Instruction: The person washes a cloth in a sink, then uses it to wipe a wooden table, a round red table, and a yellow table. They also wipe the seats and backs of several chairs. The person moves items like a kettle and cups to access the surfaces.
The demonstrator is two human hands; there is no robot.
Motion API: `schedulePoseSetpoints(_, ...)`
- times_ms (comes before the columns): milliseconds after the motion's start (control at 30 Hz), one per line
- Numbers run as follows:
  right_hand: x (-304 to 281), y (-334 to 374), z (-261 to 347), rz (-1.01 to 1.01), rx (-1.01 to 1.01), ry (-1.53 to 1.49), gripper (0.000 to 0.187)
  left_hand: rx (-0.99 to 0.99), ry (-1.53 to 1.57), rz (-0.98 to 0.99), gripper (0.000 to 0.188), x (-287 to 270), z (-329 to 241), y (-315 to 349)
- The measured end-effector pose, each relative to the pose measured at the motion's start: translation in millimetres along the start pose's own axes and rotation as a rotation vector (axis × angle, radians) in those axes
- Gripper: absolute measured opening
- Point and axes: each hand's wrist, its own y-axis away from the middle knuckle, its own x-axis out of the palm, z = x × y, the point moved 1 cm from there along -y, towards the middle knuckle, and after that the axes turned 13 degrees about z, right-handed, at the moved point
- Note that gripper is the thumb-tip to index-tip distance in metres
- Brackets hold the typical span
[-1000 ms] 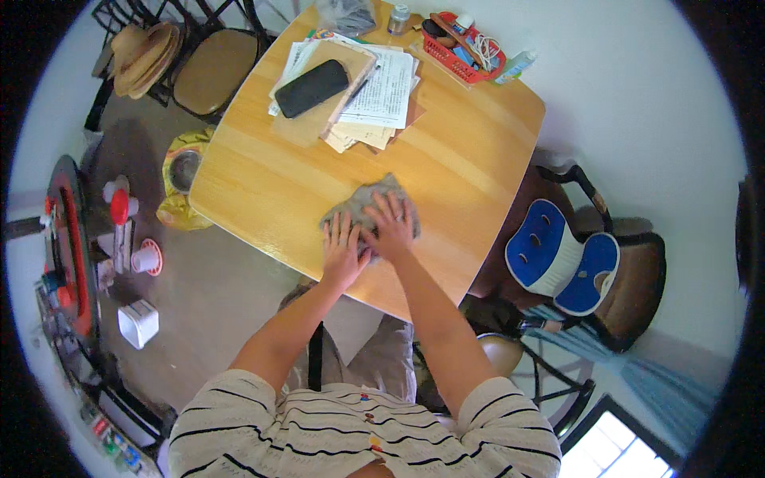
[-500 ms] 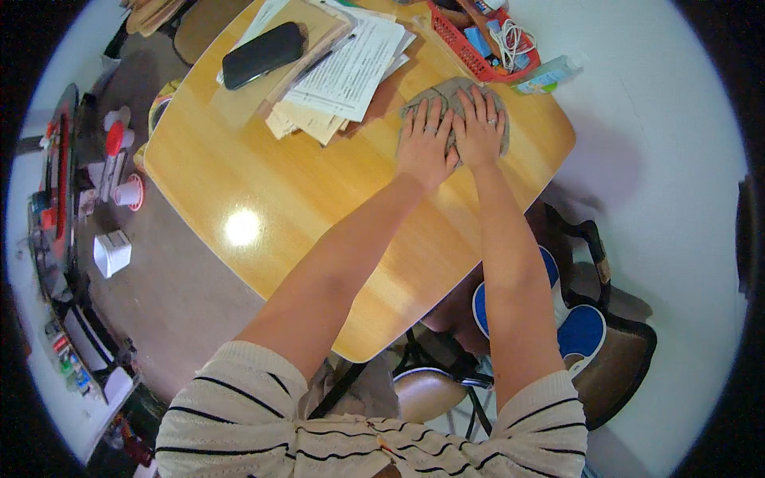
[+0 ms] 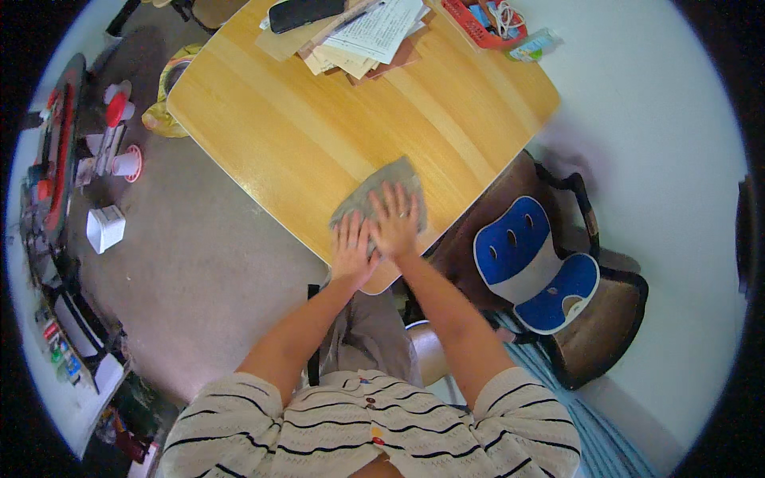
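A grey-brown cloth (image 3: 405,177) lies spread on the wooden table (image 3: 319,135), close to its near corner. Both my palms press down on it side by side. On the cloth's left part rests my left hand (image 3: 353,248), its fingers stretched forward and slightly apart. My right hand (image 3: 395,225) lies flat just to the right and a little farther ahead, fingers spread, with a ring on one finger. The cloth's underside and the parts beneath my palms are hidden.
At the table's far side lie a stack of papers (image 3: 374,36) and a black phone (image 3: 306,12). A red basket (image 3: 478,30) of small items and a clear-and-green bottle (image 3: 532,46) stand far right. A chair with a blue-and-white cushion (image 3: 510,251) stands to the right.
Both my hands have drawn the cloth from the table's far right side toward me, to the near corner. My view has shifted, so the papers and basket now appear higher.
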Motion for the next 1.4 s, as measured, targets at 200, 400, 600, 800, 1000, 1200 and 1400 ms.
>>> schedulePoseSetpoints(200, 16.9, 57.5, 34.2, 0.081, -0.081, 0.006, 0.058, 0.013, -0.066, 0.004, 0.082, 24.0, 15.7, 69.5)
schedulePoseSetpoints(400, -21.4, 19.1, -45.1, -0.027, 0.105, -0.010, 0.060, 0.115, -0.091, -0.046, 0.085, -3.9, -37.1, -27.6)
schedulePoseSetpoints(600, -78.7, -54.3, -180.1, -0.179, 0.307, 0.056, 0.054, 0.336, -0.097, 0.004, 0.084, -45.9, -114.6, -188.4)
schedulePoseSetpoints(800, -122.8, -132.6, -315.0, -0.307, 0.539, 0.151, 0.051, 0.492, -0.193, -0.047, 0.076, -57.5, -187.5, -353.7)
schedulePoseSetpoints(1000, -155.9, -187.8, -403.6, -0.257, 0.652, 0.308, 0.051, 0.554, -0.274, -0.108, 0.069, -66.4, -235.5, -454.3)
schedulePoseSetpoints(1200, -145.3, -173.1, -372.9, -0.227, 0.622, 0.171, 0.054, 0.433, -0.271, -0.089, 0.070, -57.1, -217.3, -411.9)
schedulePoseSetpoints(1400, -86.9, -135.5, -220.9, -0.202, 0.351, 0.168, 0.057, 0.378, -0.021, -0.027, 0.073, -76.9, -94.9, -275.8)
